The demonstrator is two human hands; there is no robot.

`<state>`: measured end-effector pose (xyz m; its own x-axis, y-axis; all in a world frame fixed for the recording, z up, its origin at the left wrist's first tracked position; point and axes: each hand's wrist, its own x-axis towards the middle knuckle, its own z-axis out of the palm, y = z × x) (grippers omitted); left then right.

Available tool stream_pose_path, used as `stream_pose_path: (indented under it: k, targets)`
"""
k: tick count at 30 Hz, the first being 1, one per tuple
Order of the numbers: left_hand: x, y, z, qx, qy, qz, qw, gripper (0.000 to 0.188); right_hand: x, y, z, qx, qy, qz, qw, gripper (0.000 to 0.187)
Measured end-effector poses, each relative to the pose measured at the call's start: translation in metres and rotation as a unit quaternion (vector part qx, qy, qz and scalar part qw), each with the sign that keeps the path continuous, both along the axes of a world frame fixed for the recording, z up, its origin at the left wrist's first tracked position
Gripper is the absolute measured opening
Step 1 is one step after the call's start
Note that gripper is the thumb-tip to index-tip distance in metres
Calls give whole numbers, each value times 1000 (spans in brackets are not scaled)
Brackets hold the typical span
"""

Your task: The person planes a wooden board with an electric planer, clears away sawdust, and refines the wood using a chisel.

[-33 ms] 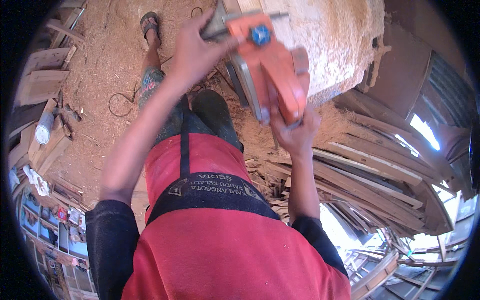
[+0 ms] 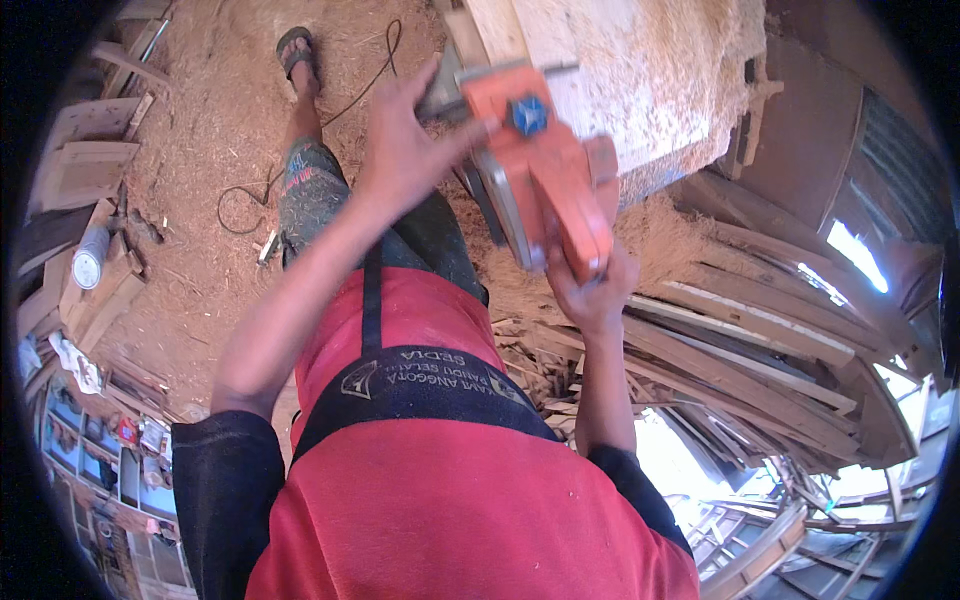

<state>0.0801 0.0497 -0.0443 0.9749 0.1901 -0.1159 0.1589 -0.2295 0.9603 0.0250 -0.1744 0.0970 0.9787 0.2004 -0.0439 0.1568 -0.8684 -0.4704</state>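
An orange electric hand planer point(image 2: 535, 165) with a blue front knob point(image 2: 528, 116) is tilted in front of me, close to the near edge of a shavings-covered wooden workbench point(image 2: 640, 90). My right hand point(image 2: 597, 292) is wrapped around its rear handle. At the planer's front left, my left hand point(image 2: 408, 145) has its fingers stretched out, and the thumb reaches to the planer's side. Whether the thumb presses on it is blurred. A pale wooden board point(image 2: 495, 30) lies on the bench just beyond the planer. The planer's sole is mostly hidden from me.
Stacked wooden strips point(image 2: 740, 345) lie to the right of the bench. Sawdust covers the floor point(image 2: 190, 170), where a dark cord point(image 2: 385, 65) curls. Timber offcuts point(image 2: 95, 170) and a white-and-grey can point(image 2: 90, 262) are at the left. Shelves point(image 2: 95, 450) stand at lower left.
The planer and both hands have shifted slightly toward me. My left fingers remain stretched, and my right hand keeps its grip. More of the dark cord shows on the floor.
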Motion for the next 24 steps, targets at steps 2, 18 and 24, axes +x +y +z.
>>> stream_pose_path:
  k: [2,18,24]
  targets:
    - [-61,-46,22,7,30,-12,999,87,-65,-48,10,4,16,-22,1000,22]
    - [-118,-84,49,-22,119,-28,992,91,-126,-105,10,98,35,-27,994,23]
    - [-103,-84,33,7,105,-27,994,94,-113,-102,-7,97,85,-36,991,20]
